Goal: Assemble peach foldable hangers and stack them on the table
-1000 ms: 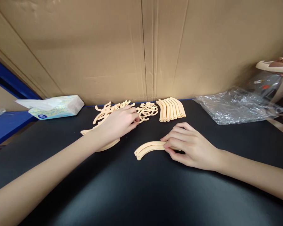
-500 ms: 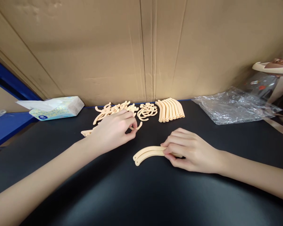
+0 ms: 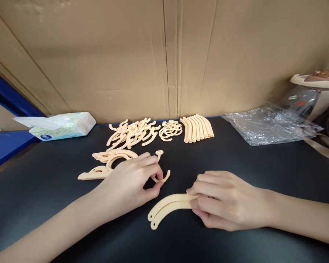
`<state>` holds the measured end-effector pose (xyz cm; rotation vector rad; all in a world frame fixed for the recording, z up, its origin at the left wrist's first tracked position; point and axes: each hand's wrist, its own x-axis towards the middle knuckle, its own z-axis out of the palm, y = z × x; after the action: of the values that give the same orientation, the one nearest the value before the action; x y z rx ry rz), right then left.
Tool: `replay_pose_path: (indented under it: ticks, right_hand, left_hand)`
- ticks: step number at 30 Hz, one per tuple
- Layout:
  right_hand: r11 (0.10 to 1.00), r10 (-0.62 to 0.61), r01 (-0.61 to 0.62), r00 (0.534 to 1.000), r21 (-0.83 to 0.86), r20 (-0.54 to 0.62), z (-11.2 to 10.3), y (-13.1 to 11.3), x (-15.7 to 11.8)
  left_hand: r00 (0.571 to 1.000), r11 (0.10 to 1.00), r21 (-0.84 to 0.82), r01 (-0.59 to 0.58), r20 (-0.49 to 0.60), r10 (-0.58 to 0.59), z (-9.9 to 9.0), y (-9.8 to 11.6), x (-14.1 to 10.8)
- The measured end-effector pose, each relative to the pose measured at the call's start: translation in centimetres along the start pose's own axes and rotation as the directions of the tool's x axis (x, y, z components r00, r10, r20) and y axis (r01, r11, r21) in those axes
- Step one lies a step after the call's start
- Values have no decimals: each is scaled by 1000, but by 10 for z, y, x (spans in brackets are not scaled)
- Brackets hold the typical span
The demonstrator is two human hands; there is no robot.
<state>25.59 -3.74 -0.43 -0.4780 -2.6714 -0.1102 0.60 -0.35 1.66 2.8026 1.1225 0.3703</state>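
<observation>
My left hand (image 3: pixel 137 177) pinches a beige plastic hook (image 3: pixel 167 176) between thumb and fingers. The hook's curved tip and its small flat round end stick out past the fingers. My right hand (image 3: pixel 229 201) is closed on the right end of two curved beige hanger arms (image 3: pixel 170 206), which lie side by side with a hole at each left end. Their right ends are hidden under my fingers. Just behind my left wrist lie more beige hanger parts (image 3: pixel 98 172), partly covered by the hand.
At the back are a loose pile of beige pieces (image 3: pixel 134 131), a small heap of hooks (image 3: pixel 170 129) and a neat row of curved arms (image 3: pixel 199 128). A tissue pack (image 3: pixel 68 126) lies left, a clear plastic bag (image 3: pixel 271 124) right, on the black table (image 3: pixel 120 237).
My left hand has drawn back from the piles toward me with the hook. My right hand and the two curved arms have also come nearer, ending up lower in view.
</observation>
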Motion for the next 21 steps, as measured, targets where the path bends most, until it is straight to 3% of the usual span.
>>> replay_pose_path:
  ticks: [11, 21]
  right_hand:
    - [1000, 12, -12, 1000, 21, 1, 2, 2, -1]
    - [999, 41, -41, 999, 10, 8, 8, 4, -1]
  left_hand:
    - [999, 1000, 1, -21, -28, 21, -1, 1, -4]
    - [1000, 1000, 12, -24, 18, 24, -4, -1, -4]
